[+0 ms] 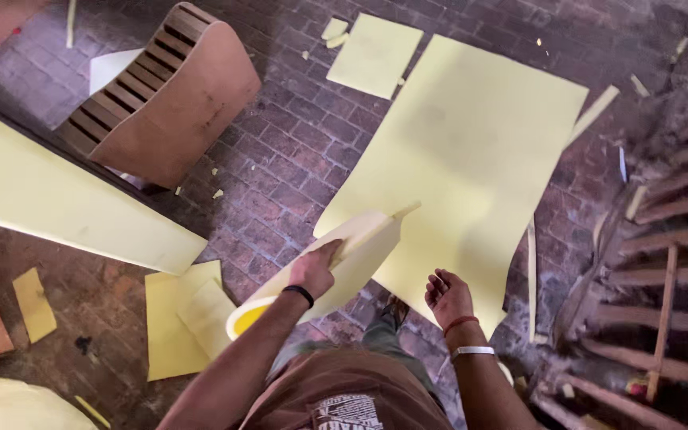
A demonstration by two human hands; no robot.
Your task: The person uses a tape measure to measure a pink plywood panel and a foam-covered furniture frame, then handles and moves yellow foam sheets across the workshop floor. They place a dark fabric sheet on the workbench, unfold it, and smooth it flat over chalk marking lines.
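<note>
Yellow foam everywhere over a dark brick floor (296, 159). Left hand (314, 271), black band at the wrist, closed around the top edge of a curved foam piece (352, 259), fingers wrapped over it, thumb side toward the camera; piece held tilted off the ground, its rolled lower end showing a brighter yellow inside. Right hand (447, 296), red thread and a silver bangle at the wrist, holding nothing, fingers loosely curled and half open, hanging over the near edge of the large foam sheet (471, 151).

Taking that large foam sheet as landmark: curved foam piece overlapping its lower left corner, held just above it. Smaller foam square (374, 54) lying just beyond its far left corner. Thin foam strip (531, 271) along its right edge, another strip (595, 111) slanting off its upper right corner. Wooden slatted frame (670, 239) well to its right. Curved wooden shell with slats (173, 99) well to its left, and farther left still a long thick foam slab (57, 195) lying aslant. Flat foam offcuts (177, 318) on the bricks to its lower left, below the slab. Small foam crumbs scattered between shell and sheet.
</note>
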